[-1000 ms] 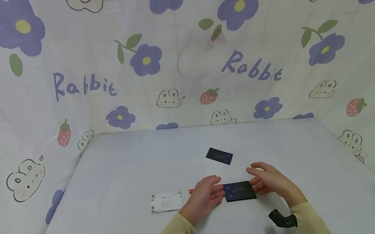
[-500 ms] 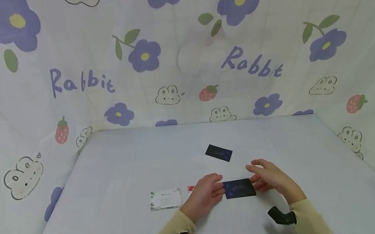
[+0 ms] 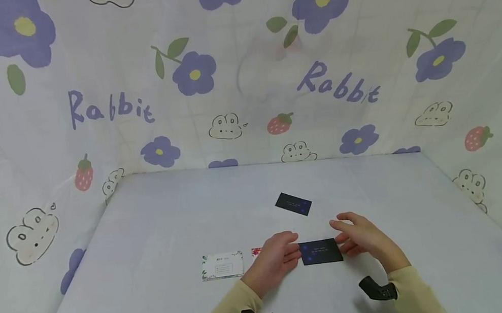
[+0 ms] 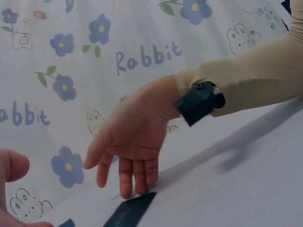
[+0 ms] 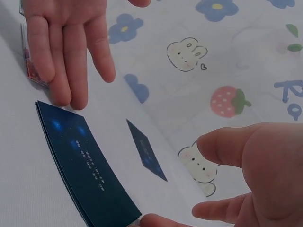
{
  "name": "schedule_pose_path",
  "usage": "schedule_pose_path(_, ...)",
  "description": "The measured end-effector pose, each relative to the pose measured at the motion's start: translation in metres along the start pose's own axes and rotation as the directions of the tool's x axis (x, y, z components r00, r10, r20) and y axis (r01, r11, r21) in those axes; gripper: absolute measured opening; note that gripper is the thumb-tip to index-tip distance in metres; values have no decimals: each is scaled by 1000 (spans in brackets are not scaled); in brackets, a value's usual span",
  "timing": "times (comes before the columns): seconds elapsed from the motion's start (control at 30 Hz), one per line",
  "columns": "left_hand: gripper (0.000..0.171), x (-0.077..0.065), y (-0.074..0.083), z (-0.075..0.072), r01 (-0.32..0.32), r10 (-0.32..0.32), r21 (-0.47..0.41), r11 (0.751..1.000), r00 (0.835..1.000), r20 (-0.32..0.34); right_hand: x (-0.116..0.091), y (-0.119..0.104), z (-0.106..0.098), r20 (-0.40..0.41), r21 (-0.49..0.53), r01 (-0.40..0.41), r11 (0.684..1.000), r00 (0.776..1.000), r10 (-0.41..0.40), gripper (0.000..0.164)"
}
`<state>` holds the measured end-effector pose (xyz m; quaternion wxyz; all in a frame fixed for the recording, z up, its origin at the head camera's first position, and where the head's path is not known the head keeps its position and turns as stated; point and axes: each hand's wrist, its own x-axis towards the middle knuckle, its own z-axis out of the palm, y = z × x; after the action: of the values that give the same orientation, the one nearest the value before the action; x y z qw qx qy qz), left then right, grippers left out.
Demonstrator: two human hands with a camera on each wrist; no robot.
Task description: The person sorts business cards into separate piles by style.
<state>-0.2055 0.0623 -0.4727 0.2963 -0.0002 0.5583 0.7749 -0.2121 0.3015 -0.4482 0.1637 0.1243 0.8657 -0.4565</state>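
A small stack of dark blue business cards (image 3: 321, 251) lies flat between my two hands. My left hand (image 3: 272, 260) stands at its left end, fingers extended, with the fingertips at the card edge. At the right end is my right hand (image 3: 364, 240), fingers loosely extended and thumb raised apart from the cards. The right wrist view shows the stack (image 5: 87, 165) with its layered edge, the left fingertips just by one end and a right fingertip at the other. Farther back, a single dark card (image 3: 294, 204) lies askew on the table.
A stack of white cards (image 3: 222, 265) with a leaf pattern lies to the left. Red-patterned cards (image 3: 256, 252) are mostly hidden behind my left hand. A floral curtain (image 3: 245, 101) rises behind the white table (image 3: 169, 211).
The head view has tilted slightly, shifting the whole scene a little upward. Hands and cards keep practically the same places relative to each other.
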Motion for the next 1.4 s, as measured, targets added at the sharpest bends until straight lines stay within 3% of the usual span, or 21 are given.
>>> schedule_pose_path(0.2,67,-1,19,-10,-51,51,-4,999,999,-19,-3,0,-6,-52,46,54,997,997,-52,72)
schedule_pose_path(0.47,60,-11,60,-52,-180,174,-81,980,982,-70,-5,-18,-9,-88,132,151,980,986,-140,71)
schedule_pose_path(0.6,57,-16,73,-67,-218,204,-127,968,972,-118,-7,-31,-7,-107,184,179,967,981,-161,68)
schedule_pose_path(0.83,54,-16,79,-79,-232,201,-188,955,965,-171,-3,-46,-5,-102,231,217,948,975,-198,68)
schedule_pose_path(1.13,55,-20,88,-83,-270,240,-207,940,957,-162,-3,-39,-15,-101,212,210,954,976,-193,68)
schedule_pose_path(1.4,54,-20,86,-84,-285,252,-211,935,953,-169,-6,-39,-18,-101,220,210,953,976,-192,67)
